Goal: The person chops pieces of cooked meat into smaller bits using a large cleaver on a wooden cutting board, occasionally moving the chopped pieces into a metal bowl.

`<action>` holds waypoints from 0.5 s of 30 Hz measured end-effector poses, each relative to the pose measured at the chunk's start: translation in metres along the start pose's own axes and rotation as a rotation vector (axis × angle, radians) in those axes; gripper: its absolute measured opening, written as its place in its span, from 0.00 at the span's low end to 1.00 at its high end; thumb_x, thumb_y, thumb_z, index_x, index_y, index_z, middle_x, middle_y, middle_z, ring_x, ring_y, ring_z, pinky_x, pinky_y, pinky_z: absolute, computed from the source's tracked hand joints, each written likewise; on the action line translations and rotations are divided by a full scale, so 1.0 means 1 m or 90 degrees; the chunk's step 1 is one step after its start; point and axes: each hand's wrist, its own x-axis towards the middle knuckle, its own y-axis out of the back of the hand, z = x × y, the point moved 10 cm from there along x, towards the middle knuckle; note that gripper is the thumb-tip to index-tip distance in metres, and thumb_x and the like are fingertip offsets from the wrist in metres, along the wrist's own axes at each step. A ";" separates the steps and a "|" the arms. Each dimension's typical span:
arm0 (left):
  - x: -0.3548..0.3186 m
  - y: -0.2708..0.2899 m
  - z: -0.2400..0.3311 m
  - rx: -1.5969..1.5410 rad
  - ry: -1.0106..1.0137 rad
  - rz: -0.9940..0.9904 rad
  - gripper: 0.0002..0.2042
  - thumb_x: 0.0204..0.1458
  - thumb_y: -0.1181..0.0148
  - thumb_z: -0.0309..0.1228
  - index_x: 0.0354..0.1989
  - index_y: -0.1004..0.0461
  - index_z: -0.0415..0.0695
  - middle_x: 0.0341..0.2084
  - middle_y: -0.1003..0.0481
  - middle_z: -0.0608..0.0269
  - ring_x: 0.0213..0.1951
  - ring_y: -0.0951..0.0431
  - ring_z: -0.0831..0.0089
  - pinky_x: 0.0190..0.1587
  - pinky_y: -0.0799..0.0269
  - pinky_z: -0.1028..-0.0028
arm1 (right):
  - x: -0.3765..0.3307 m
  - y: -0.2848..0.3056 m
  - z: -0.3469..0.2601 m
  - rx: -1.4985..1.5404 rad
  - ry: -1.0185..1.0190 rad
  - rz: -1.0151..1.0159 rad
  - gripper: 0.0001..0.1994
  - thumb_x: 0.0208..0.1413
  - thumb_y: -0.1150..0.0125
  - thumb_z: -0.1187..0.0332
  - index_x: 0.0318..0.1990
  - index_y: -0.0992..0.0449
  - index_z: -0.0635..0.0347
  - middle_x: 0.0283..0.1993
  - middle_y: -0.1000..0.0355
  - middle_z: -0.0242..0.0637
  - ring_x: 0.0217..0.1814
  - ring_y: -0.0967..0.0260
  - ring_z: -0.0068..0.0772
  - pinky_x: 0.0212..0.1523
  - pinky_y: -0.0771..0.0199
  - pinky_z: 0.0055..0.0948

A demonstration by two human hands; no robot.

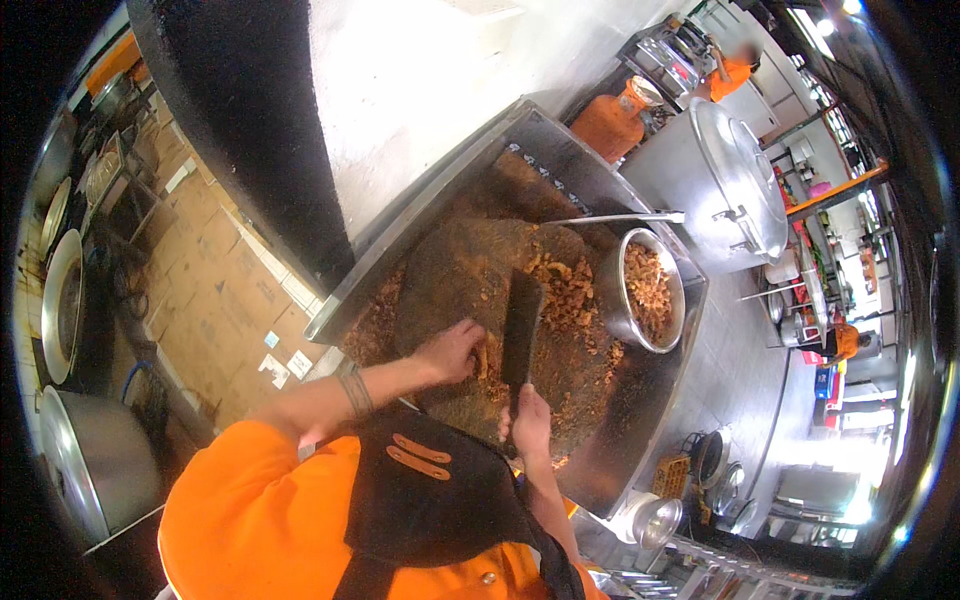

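In my right hand (531, 423) is the handle of a cleaver (523, 325), its broad dark blade pointing away from me over a round wooden chopping block (445, 265). My left hand (455, 352) is closed, fingers curled against a strip of browned meat (488, 365) left of the blade. Chopped meat (568, 292) lies heaped on the block just right of the cleaver, with crumbs scattered nearer me. A round metal pot (616, 310) holding more chopped meat (648, 290) stands on the right. The fingertips of my left hand are partly hidden.
A metal-walled tray (350, 300) surrounds the block. Behind the pot lies a long metal handle (620, 218). Beyond stand a large lidded pot (705, 185) and an orange gas cylinder (612, 122). Two people (738, 72) in orange are farther off. Cardboard (215, 280) covers the floor at left.
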 end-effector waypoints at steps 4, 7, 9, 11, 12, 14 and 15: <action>0.024 -0.004 0.023 0.164 -0.284 -0.074 0.28 0.45 0.35 0.27 0.59 0.29 0.42 0.57 0.27 0.52 0.62 0.32 0.51 0.63 0.31 0.57 | -0.009 0.025 0.004 0.007 -0.016 0.044 0.26 0.73 0.60 0.44 0.38 0.31 0.60 0.19 0.36 0.33 0.14 0.39 0.28 0.15 0.35 0.31; 0.037 -0.029 0.018 0.170 -0.324 -0.211 0.24 0.47 0.31 0.36 0.52 0.24 0.40 0.52 0.25 0.52 0.59 0.29 0.51 0.62 0.30 0.58 | -0.008 0.030 0.014 -0.022 -0.032 0.057 0.26 0.73 0.60 0.45 0.36 0.32 0.60 0.19 0.36 0.33 0.13 0.38 0.28 0.15 0.35 0.32; 0.038 -0.029 0.008 0.137 -0.185 -0.144 0.22 0.49 0.31 0.39 0.50 0.23 0.40 0.49 0.25 0.52 0.58 0.29 0.51 0.60 0.29 0.58 | -0.009 0.031 0.015 -0.032 -0.018 0.065 0.25 0.73 0.60 0.46 0.36 0.32 0.61 0.18 0.36 0.33 0.13 0.38 0.28 0.14 0.35 0.32; 0.030 -0.027 -0.001 0.085 -0.089 -0.049 0.21 0.51 0.31 0.42 0.48 0.23 0.40 0.45 0.26 0.52 0.54 0.27 0.50 0.58 0.28 0.58 | -0.011 0.030 0.000 -0.060 0.011 0.082 0.25 0.73 0.60 0.46 0.35 0.33 0.61 0.18 0.37 0.32 0.13 0.38 0.27 0.14 0.35 0.31; 0.023 -0.025 -0.001 0.060 -0.087 -0.011 0.22 0.51 0.31 0.42 0.48 0.23 0.40 0.46 0.26 0.52 0.54 0.27 0.50 0.57 0.28 0.58 | -0.016 0.026 -0.010 -0.045 0.040 0.080 0.24 0.74 0.59 0.47 0.35 0.33 0.61 0.18 0.36 0.32 0.13 0.39 0.25 0.14 0.36 0.30; 0.008 -0.021 -0.001 0.007 -0.082 0.065 0.22 0.51 0.31 0.44 0.48 0.23 0.41 0.47 0.26 0.52 0.53 0.27 0.49 0.57 0.28 0.58 | -0.026 0.021 -0.036 -0.018 0.093 0.080 0.23 0.74 0.57 0.49 0.34 0.34 0.61 0.18 0.36 0.33 0.13 0.40 0.23 0.14 0.37 0.27; 0.000 -0.025 -0.002 0.011 -0.072 0.063 0.22 0.52 0.32 0.44 0.48 0.23 0.41 0.46 0.26 0.53 0.54 0.27 0.50 0.57 0.28 0.58 | -0.031 0.019 -0.048 -0.038 0.150 0.085 0.22 0.74 0.57 0.51 0.35 0.33 0.61 0.19 0.35 0.32 0.13 0.39 0.23 0.14 0.37 0.26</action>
